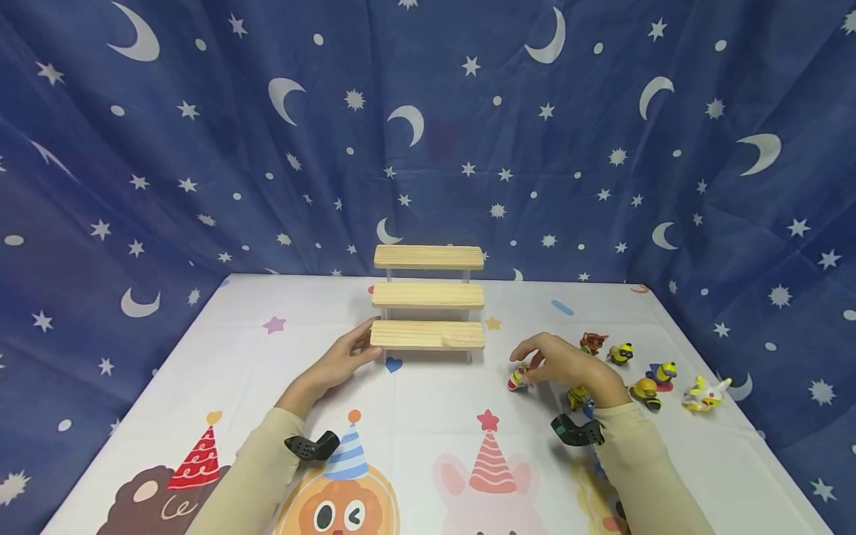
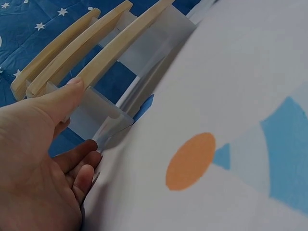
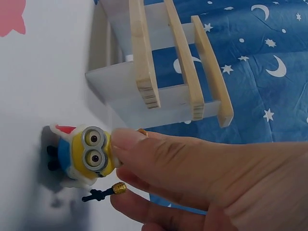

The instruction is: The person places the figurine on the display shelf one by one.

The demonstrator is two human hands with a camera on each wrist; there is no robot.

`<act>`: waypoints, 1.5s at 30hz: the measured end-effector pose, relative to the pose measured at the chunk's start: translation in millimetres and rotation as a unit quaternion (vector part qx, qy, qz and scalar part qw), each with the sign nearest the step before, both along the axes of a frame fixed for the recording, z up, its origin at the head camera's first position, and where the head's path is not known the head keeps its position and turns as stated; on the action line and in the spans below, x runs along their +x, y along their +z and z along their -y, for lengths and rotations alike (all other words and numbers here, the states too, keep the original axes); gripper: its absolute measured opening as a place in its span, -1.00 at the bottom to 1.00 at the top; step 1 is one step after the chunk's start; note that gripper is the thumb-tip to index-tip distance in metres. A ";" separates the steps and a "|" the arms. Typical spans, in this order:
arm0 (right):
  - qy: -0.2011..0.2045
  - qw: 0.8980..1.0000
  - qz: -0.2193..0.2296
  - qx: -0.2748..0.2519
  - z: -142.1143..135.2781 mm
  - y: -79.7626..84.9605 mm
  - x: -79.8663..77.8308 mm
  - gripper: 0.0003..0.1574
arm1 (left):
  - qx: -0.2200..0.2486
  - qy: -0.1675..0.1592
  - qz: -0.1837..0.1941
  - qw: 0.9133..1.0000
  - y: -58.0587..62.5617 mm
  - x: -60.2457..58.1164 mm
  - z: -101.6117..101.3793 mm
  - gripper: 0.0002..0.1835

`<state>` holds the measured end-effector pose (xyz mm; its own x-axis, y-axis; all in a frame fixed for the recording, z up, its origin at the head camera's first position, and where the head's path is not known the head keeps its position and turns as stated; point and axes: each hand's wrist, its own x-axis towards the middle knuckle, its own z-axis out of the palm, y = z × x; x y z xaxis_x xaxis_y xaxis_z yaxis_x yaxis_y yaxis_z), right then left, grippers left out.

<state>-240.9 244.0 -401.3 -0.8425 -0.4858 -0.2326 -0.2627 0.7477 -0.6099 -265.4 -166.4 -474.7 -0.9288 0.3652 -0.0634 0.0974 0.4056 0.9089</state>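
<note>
A three-step wooden display stand (image 1: 428,336) with clear side supports stands at mid-table. My left hand (image 1: 339,362) is at the left end of its lowest step. In the left wrist view the thumb (image 2: 72,94) lies against that step's end, with the other fingers bent beside the clear support. Right of the stand, my right hand (image 1: 558,364) pinches a small Minion figure (image 3: 94,149) by the head between thumb and fingers. The figure has grey goggles, a red and white robe and a dark sceptre with a gold end (image 3: 118,188).
Several small figures are grouped on the right: a red one (image 1: 592,342), a yellow one with a black mask (image 1: 620,354), a caped one (image 1: 662,373) and a white and yellow one (image 1: 705,394). My right forearm partly hides others. A blue starry curtain (image 1: 441,148) hangs behind.
</note>
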 end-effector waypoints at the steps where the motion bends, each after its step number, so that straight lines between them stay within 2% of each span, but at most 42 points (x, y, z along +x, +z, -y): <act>1: -0.001 1.000 -0.001 -0.001 -0.2 0.1 0.1 -0.59 | 0.003 0.000 0.001 1.000 0.4 0.2 0.0 -0.19; 8: -0.008 1.000 -0.016 0.012 -0.3 0.6 1.3 -0.69 | 0.010 0.006 0.006 1.000 4.8 3.5 -1.2 -0.19; 15: -0.011 0.999 -0.033 0.013 1.3 3.8 3.5 -0.72 | 0.003 0.002 0.011 1.000 2.0 3.1 0.3 -0.20; 22: -0.010 0.996 -0.094 0.005 3.2 5.6 2.3 -0.69 | 0.005 0.003 0.014 1.000 -0.1 3.2 -0.3 -0.20; 25: -0.023 0.992 -0.124 -0.004 4.9 5.9 1.1 -0.68 | 0.008 0.005 0.017 1.000 -0.1 3.4 -0.9 -0.20; 31: -0.057 0.985 -0.157 -0.048 10.8 5.8 1.8 -0.69 | 0.002 0.004 0.012 1.000 1.2 1.3 -1.1 -0.19; 37: -0.090 0.972 -0.195 -0.096 16.8 3.9 2.1 -0.67 | 0.002 0.005 0.017 1.000 1.0 1.6 -0.8 -0.19; 45: -0.107 0.956 -0.227 -0.153 23.3 0.2 1.0 -0.65 | 0.004 0.008 0.021 1.000 1.7 2.5 -0.9 -0.18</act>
